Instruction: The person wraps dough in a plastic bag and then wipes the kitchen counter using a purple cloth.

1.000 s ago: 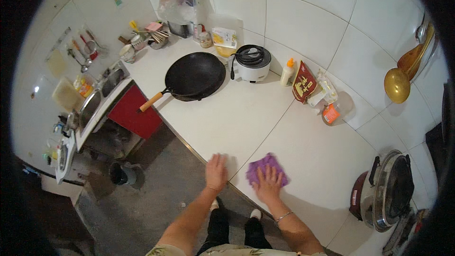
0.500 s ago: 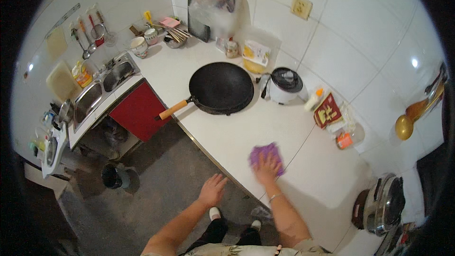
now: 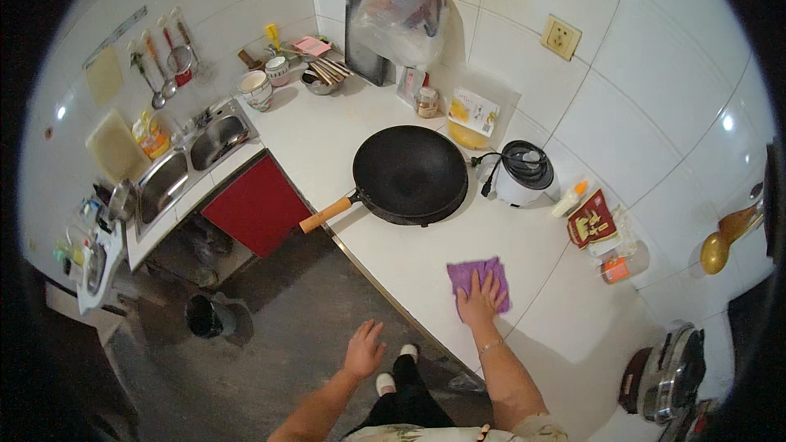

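My right hand (image 3: 481, 299) lies flat on a purple cloth (image 3: 460, 274), its fingers spread and pressing it against the white countertop (image 3: 385, 258). The cloth is spread out, with its edges showing around the fingers. Beyond it sits a large black wok (image 3: 411, 172) with a wooden handle (image 3: 326, 214) that points left past the counter's edge. My left hand (image 3: 364, 350) hangs over the floor in front of the counter. Its fingers are stretched out and it holds nothing.
Behind the wok's right side stands a rice cooker (image 3: 524, 184) with a coiled black cord on its lid. A red packet (image 3: 591, 221) and an orange-labelled jar (image 3: 616, 268) line the wall. A steel pot (image 3: 671, 372) stands at right. A bin (image 3: 205, 317) is on the floor.
The whole view has shifted. My right hand and the cloth have slid slightly toward the wok. My feet have changed position, and my left hand stays empty.
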Available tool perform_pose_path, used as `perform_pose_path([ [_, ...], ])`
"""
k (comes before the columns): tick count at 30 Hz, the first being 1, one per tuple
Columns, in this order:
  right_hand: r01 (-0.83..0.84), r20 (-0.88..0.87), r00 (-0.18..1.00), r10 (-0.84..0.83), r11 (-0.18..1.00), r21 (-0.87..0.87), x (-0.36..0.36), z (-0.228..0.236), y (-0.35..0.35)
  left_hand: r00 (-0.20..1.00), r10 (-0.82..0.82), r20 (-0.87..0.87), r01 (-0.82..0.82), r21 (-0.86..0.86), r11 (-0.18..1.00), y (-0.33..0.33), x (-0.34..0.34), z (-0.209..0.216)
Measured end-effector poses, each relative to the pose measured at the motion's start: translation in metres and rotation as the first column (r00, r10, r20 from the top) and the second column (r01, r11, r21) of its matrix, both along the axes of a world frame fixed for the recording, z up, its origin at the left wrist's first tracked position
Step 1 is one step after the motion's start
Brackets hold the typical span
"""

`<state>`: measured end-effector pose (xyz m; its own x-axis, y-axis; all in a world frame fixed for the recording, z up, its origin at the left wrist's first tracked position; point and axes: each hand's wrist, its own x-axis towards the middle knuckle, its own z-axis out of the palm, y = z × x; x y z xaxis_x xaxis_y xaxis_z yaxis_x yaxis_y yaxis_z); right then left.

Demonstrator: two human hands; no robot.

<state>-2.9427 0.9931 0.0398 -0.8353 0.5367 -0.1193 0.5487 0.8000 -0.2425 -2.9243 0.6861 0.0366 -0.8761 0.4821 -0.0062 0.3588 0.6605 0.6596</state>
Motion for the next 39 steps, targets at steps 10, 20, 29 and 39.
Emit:
perform_pose_path([
  [10,-0.681,-0.207,0.727,0.655,0.725,-0.1,-0.102,-0.017,-0.082,0.969,0.081,-0.232,-0.084,-0.002,0.996,0.027,-0.101,0.018],
  [20,0.029,-0.063,0.998,-0.029,1.0,-0.012,-0.085,-0.008,0.19,0.958,-0.111,-0.264,0.066,-0.173,0.983,0.089,-0.135,-0.014],
  [29,-0.25,-0.028,0.968,0.25,0.968,0.017,-0.072,-0.015,0.028,0.978,-0.137,-0.16,0.115,-0.14,0.983,0.073,-0.145,0.007],
  [39,-0.18,-0.564,0.801,-0.2,0.818,-0.546,-0.029,0.013,-0.017,0.913,-0.335,-0.234,0.318,-0.108,0.942,0.141,-0.143,0.023],
])
